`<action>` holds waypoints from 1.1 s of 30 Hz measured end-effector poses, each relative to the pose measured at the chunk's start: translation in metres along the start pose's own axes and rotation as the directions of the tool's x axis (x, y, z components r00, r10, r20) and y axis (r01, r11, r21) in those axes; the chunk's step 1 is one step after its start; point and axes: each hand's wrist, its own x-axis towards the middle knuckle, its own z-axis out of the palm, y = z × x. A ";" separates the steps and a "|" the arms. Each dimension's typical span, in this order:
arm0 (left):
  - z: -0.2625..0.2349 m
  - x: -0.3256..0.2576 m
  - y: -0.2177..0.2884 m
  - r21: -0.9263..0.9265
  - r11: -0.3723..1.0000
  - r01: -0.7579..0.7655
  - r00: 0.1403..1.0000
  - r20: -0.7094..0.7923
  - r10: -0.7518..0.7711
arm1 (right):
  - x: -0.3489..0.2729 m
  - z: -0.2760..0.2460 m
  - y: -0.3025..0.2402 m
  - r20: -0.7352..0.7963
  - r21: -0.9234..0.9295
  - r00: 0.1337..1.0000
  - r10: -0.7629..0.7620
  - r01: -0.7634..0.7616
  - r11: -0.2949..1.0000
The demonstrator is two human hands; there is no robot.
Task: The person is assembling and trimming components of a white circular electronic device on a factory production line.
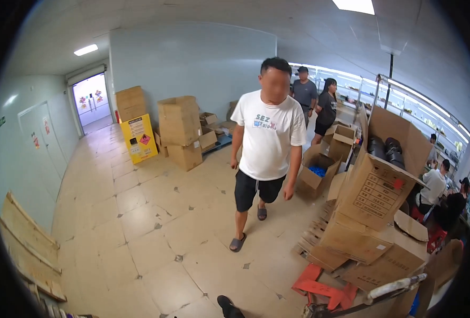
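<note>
Both hands are unseen, grip I cannot tell; one red pallet jack [325, 289] shows.

- Straight ahead, I have a person in a white T-shirt [269, 138] mid-stride on the tiled floor [155, 241]!
- To my right, an open carton [370, 193] of black items [386, 150] sits atop stacked boxes [354, 236], a red-orange pallet jack [325, 290] just in front!
- Over left, I spot a yellow panel [139, 139] beside brown cartons [177, 124].
- A dark shoe [228, 307] pokes up at my lower edge!
</note>
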 end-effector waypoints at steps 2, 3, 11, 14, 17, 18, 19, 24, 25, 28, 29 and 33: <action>-0.006 0.027 0.054 -0.007 1.000 -0.001 1.000 -0.016 0.001 | 0.047 -0.021 -0.085 0.050 0.121 0.998 0.044 -0.050 0.991; -0.009 0.040 0.089 -0.004 1.000 -0.005 1.000 -0.015 0.005 | 0.074 -0.028 -0.127 0.098 0.129 0.995 -0.023 0.011 0.992; -0.044 0.123 0.243 -0.110 0.993 0.034 0.999 -0.038 -0.038 | 0.227 -0.081 -0.561 0.530 -0.012 0.651 -0.543 0.646 0.763; -0.064 0.148 0.260 -0.251 0.968 0.004 0.997 -0.069 -0.022 | 0.227 -0.052 -0.722 0.406 0.256 0.573 -0.712 0.677 0.691; -0.089 0.206 0.330 -0.209 0.978 0.002 1.000 0.025 0.004 | 0.267 -0.075 -0.801 0.398 0.311 0.659 -0.638 0.557 0.770; -0.095 0.226 0.360 -0.158 0.987 0.001 0.998 0.057 0.008 | 0.302 -0.078 -0.810 0.298 0.237 0.666 -0.684 0.642 0.729; -0.104 0.243 0.394 -0.106 0.994 0.001 0.996 0.086 0.008 | 0.332 -0.079 -0.817 0.202 0.151 0.658 -0.725 0.710 0.687; -0.108 0.319 0.568 0.109 0.993 -0.045 0.976 0.216 0.021 | 0.435 -0.159 -0.776 0.106 0.080 0.952 -0.288 0.280 0.957; -0.122 0.328 0.589 0.132 0.990 -0.047 0.979 0.204 0.019 | 0.427 -0.184 -0.771 0.073 0.082 0.925 -0.373 0.367 0.927; -0.122 0.383 0.705 0.293 0.950 -0.111 0.959 0.282 0.025 | 0.468 -0.227 -0.689 0.143 0.208 0.989 0.030 -0.059 0.976; -0.100 0.406 0.755 0.352 0.925 -0.144 0.939 0.343 0.016 | 0.485 -0.217 -0.624 0.005 0.032 1.000 -0.023 0.023 0.999; -0.040 0.477 0.891 0.490 0.844 -0.219 0.895 0.445 -0.026 | 0.479 -0.178 -0.520 0.201 -0.514 0.976 0.083 0.033 0.857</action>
